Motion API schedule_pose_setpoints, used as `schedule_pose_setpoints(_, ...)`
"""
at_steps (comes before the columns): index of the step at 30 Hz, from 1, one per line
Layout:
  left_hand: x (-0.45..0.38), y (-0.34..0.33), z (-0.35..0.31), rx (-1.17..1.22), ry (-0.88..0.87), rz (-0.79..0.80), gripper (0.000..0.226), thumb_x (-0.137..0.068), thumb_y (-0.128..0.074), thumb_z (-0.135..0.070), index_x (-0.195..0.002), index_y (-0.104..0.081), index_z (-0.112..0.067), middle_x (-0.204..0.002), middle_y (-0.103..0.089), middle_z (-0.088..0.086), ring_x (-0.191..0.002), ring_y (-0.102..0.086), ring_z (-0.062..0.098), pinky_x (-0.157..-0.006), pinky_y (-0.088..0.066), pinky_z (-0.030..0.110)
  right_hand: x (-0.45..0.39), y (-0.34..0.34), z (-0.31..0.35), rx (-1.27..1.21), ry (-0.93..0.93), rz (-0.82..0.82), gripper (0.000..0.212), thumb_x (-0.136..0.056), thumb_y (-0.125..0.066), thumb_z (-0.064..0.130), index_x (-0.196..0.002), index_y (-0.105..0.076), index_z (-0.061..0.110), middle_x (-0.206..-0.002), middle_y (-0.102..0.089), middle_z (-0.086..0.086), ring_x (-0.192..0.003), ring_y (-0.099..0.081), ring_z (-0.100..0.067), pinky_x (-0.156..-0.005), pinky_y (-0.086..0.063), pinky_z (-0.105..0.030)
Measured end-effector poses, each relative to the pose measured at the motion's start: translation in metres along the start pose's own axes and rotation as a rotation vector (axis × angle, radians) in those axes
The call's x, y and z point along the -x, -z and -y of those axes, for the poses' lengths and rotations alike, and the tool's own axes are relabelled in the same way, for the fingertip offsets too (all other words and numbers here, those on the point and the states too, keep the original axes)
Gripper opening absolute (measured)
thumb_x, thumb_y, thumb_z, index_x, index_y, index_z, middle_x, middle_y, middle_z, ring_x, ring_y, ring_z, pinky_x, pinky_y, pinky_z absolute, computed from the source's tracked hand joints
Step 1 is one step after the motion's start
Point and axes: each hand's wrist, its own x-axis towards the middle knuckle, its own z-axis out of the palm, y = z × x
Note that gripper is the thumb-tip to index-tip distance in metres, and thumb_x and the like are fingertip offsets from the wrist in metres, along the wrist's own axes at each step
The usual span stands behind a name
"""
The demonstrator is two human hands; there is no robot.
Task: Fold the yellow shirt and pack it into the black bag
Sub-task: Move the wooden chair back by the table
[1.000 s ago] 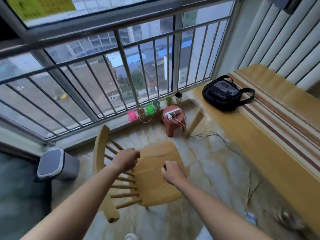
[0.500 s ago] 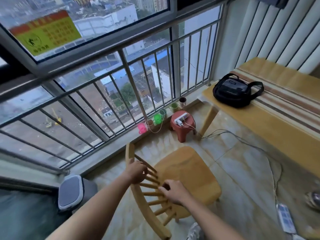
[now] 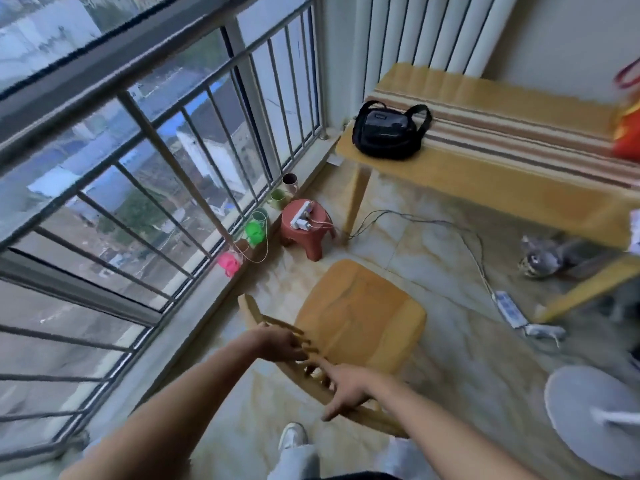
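Nearest, left hand [image 3: 277,344] and right hand [image 3: 346,389] resting on the wooden chair [image 3: 360,320] back rail, each grip loose, fingers spread, clasping nothing firmly. Farther off, black bag [image 3: 388,133] sitting on the desk [image 3: 485,181], soft and light; best lifted by its strap. No yellow shirt in view; likely limp, light, easily pinched at shoulders.

Home balcony: railed window [image 3: 194,161], chair [image 3: 360,323].
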Motion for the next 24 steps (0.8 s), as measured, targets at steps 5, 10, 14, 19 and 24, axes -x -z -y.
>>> schedule_pose_setpoints(5,0.004,0.003,0.020,-0.049,-0.232,0.145,0.072,-0.069,-0.057,-0.080,-0.126,-0.062,-0.036,-0.126,-0.063,-0.006,-0.117,-0.056,0.020,-0.101,-0.045,0.039,0.017,-0.019,0.012,-0.164,-0.098,-0.142,0.088,-0.079,-0.078,0.025,-0.151,-0.028,0.035,-0.135,-0.053,-0.003,-0.108,-0.050,-0.015,-0.090,-0.043,-0.029)
schedule_pose_setpoints(10,-0.005,-0.002,0.049,-0.432,-0.323,-0.013,0.086,-0.053,-0.070,-0.076,-0.131,-0.051,-0.046,-0.128,-0.061,-0.015,-0.121,-0.051,0.016,-0.107,-0.031,0.037,0.026,-0.054,0.032,-0.176,-0.252,-0.388,0.070,-0.076,-0.063,0.038,-0.137,-0.033,0.057,-0.129,-0.052,-0.008,-0.109,-0.057,-0.031,-0.089,-0.052,-0.044)
schedule_pose_setpoints(14,0.004,-0.004,0.053,-0.351,-0.323,-0.227,0.054,-0.070,-0.074,-0.059,-0.120,-0.064,-0.042,-0.109,-0.070,-0.015,-0.105,-0.060,0.015,-0.095,-0.035,0.030,0.022,-0.068,0.047,-0.047,-0.329,-0.540,0.053,-0.084,-0.065,0.038,-0.132,-0.042,0.043,-0.123,-0.058,-0.006,-0.108,-0.058,-0.030,-0.078,-0.048,-0.038)
schedule_pose_setpoints(19,-0.002,-0.006,0.056,-0.283,-0.313,-0.250,0.054,-0.065,-0.073,-0.064,-0.116,-0.066,-0.047,-0.097,-0.071,-0.016,-0.097,-0.056,0.015,-0.089,-0.039,0.028,0.018,-0.068,0.043,-0.031,-0.345,-0.617,0.049,-0.089,-0.061,0.019,-0.124,-0.044,0.048,-0.120,-0.059,-0.005,-0.104,-0.062,-0.035,-0.070,-0.045,-0.039)
schedule_pose_setpoints(24,-0.003,-0.005,0.047,-0.285,-0.358,-0.304,0.052,-0.068,-0.076,-0.061,-0.115,-0.069,-0.041,-0.098,-0.073,-0.012,-0.096,-0.059,0.016,-0.076,-0.036,0.027,0.027,-0.063,0.035,-0.044,-0.371,-0.606,0.044,-0.083,-0.061,0.023,-0.114,-0.043,0.048,-0.112,-0.061,0.001,-0.097,-0.063,-0.033,-0.071,-0.050,-0.041)
